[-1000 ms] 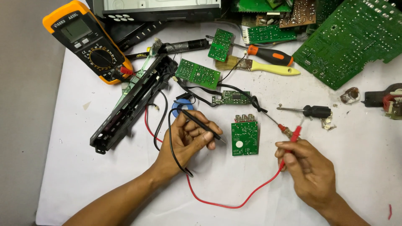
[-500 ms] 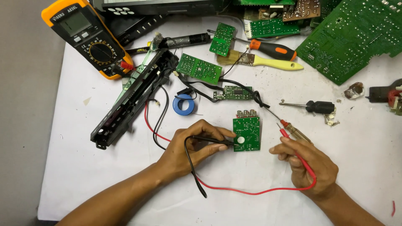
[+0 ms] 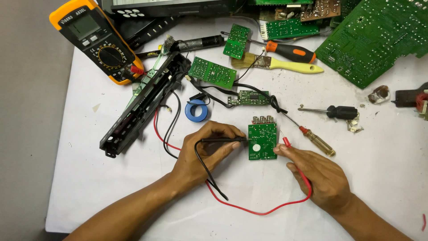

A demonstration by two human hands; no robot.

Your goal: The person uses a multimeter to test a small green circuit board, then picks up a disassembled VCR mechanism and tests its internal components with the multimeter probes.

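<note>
While the left hand [image 3: 200, 154] pinches the black probe [image 3: 221, 140] against the small green PCB [image 3: 262, 141], the right hand [image 3: 317, 175] grips the red probe [image 3: 286, 142] at the board's right edge.

Matt black plastic on the black probe [image 3: 220, 140], glossy red on the red probe [image 3: 287, 142]; the small circuit board [image 3: 262, 141] shows green lacquer, faintly shiny. White table cover [image 3: 383, 178] looks like matt paper, possibly laminate. Multimeter [image 3: 96, 40] wears orange rubbery casing.

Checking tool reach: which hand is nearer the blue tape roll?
Left. The left hand lies just below the blue tape roll; the right hand is farther off, beyond the small green board.
</note>
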